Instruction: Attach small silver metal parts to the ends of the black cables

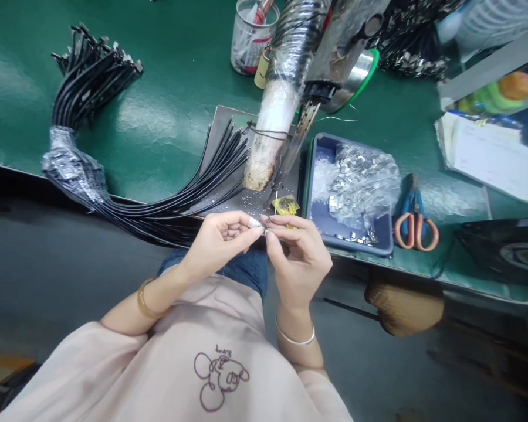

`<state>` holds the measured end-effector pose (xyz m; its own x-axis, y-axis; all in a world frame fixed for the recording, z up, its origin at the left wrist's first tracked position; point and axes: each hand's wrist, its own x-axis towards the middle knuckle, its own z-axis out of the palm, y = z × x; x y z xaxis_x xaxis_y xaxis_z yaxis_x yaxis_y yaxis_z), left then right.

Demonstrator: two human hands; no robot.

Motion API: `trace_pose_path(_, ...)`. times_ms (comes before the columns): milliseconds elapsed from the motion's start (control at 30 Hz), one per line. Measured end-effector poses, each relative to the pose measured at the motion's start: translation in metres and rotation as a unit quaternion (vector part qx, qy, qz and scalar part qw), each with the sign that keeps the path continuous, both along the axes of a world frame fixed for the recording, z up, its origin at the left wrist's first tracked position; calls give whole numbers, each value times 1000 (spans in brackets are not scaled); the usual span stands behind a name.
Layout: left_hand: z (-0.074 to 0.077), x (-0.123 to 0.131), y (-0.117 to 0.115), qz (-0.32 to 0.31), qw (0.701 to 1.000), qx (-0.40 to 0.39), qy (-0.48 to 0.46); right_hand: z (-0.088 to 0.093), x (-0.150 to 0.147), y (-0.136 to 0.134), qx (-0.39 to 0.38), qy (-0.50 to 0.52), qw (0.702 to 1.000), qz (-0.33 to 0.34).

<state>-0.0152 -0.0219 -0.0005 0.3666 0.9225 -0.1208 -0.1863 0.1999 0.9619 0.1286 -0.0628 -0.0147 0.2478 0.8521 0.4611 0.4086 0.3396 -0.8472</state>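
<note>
Seen from above, a person in a pale pink shirt works at a green table, both bare hands meeting at its near edge. The left hand, with a white wrap on one fingertip, has thumb and forefinger pinched together; the right hand pinches opposite, fingertips almost touching the left's. Between them is a small piece, too tiny and covered to identify. Just beyond the hands lies a gray board scattered with pale crumbs, with a yellow scrap near the right fingertips. Above it hang a tape-wrapped tube and a narrow metal tool pointing down. A bundle of black cables curves in from the left, held by plastic wrap; some ends rest on the board, others pass behind the left hand. To the right, a blue tray holds a clear bag and small metal pieces, beside a cutting tool with orange loop handles.
</note>
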Motion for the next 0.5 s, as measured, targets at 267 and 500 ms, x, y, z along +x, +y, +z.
trace_pose_path(267, -1, 4, 7, 34, 999, -14, 1, -1, 9, 0, 124, -93, 987, -49)
trace_pose_path(500, 2, 5, 13, 29, 1000, -6, -4, -5, 10, 4, 117, -90, 989, -24)
